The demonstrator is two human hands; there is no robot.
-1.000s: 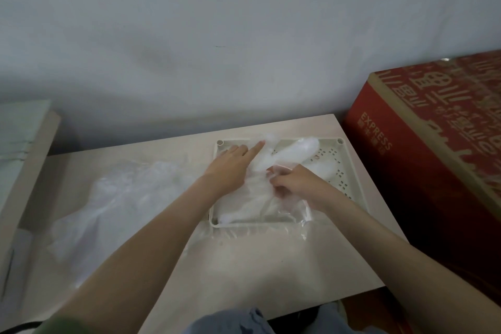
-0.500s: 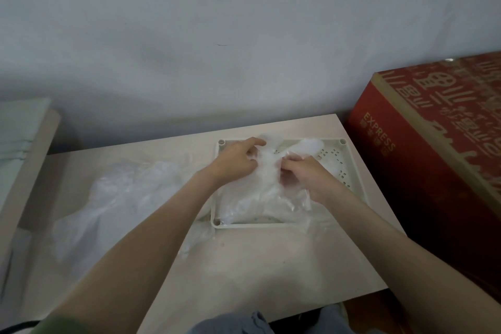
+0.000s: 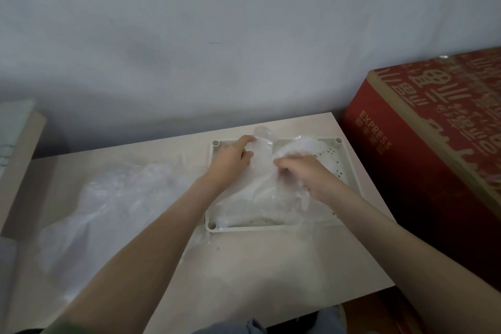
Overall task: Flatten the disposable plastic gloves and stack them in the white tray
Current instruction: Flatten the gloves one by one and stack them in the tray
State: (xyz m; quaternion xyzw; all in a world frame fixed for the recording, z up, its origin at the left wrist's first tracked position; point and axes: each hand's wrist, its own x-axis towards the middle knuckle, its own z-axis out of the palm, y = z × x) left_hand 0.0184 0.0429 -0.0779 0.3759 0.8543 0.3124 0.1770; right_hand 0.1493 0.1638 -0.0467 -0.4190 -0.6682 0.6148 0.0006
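At the far left a pale board [image 3: 20,163] stands on edge beside the surface [image 3: 244,266], close to its left border. Just right of it a loose heap of clear plastic gloves [image 3: 108,203] spreads over the left half of the surface and reaches close to the white tray [image 3: 271,227]. The near strip of the surface in front of the tray lies bare up to its near edge. The tray sits at the far right, its right wall running close along the right edge of the surface and its far rim near the far edge. The left hand [image 3: 230,160] is over the tray's far left corner, fingers curled, pinching a crumpled glove [image 3: 261,148] that rises slightly above the far rim. The right hand [image 3: 306,176] is just beside it over the tray's middle, fingers curled down into the same film. More gloves [image 3: 260,203] lie in the tray under both hands; where one sheet ends and the next begins is hard to tell. A red carton [image 3: 433,160] stands just past the right edge, taller than the surface, closing that side.
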